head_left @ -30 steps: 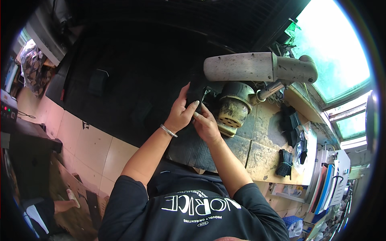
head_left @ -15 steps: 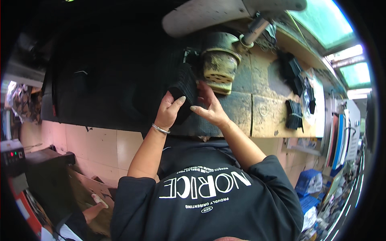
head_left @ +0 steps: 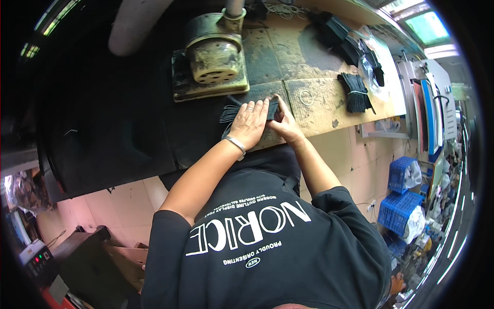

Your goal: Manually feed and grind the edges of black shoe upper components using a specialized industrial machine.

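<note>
A stack of thin black strips [head_left: 230,113] lies across the near edge of the bench in front of me, its left ends slightly fanned. From above, my left hand [head_left: 249,123] presses over the middle of the stack, fingers straight and close together, thumb hidden. My right hand [head_left: 286,125] is closed round the right end, thumb on the near side and fingertips at the far side. Just beyond the strips stands a stained yellowish machine head or lamp-like housing [head_left: 215,61] with holes in its lower face, on a square base.
On the worn bench top [head_left: 267,56], a tied bundle of black strips [head_left: 356,92] lies to the right. More black pieces [head_left: 337,38] and clear plastic are behind it. A thick grey arm [head_left: 135,26] hangs at the upper left. Blue crates [head_left: 400,208] stand at the lower right.
Both hands have moved right with the black stack, which has turned from pointing away from me to lying crosswise. My left hand has shifted on top of it. The view has swung right.
</note>
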Motion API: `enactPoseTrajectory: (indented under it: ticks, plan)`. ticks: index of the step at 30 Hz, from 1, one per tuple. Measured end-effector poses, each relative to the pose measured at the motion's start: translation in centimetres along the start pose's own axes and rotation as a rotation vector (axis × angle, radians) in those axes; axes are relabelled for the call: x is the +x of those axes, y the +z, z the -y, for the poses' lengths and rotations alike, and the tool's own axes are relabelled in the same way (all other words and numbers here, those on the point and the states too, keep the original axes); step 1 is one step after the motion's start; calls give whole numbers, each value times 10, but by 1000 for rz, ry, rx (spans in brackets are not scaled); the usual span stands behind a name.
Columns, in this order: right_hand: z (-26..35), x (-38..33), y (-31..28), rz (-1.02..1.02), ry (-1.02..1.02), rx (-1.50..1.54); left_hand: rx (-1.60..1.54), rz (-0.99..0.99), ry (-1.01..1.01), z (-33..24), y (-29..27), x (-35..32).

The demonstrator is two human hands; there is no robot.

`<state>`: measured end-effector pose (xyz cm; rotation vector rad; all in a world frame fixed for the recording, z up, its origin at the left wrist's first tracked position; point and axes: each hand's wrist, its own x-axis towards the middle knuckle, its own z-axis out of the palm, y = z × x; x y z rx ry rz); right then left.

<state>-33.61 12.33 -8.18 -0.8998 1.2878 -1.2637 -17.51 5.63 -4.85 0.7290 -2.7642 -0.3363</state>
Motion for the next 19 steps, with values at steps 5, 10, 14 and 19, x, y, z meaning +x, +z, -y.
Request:
enactPoseTrajectory:
  ticks: [5,10,14,19]
  plan:
    - [28,2,-31,27,-412,-850,461,152,-15,-20,22,12]
    - [40,23,-19,238,-356,-1115,498,147,-1,-18,14,19]
    - [44,29,-18,270,-421,-1200,545,119,-47,1,-8,17]
    - [40,33,-23,320,-455,-1195,467,328,-157,8,-69,10]
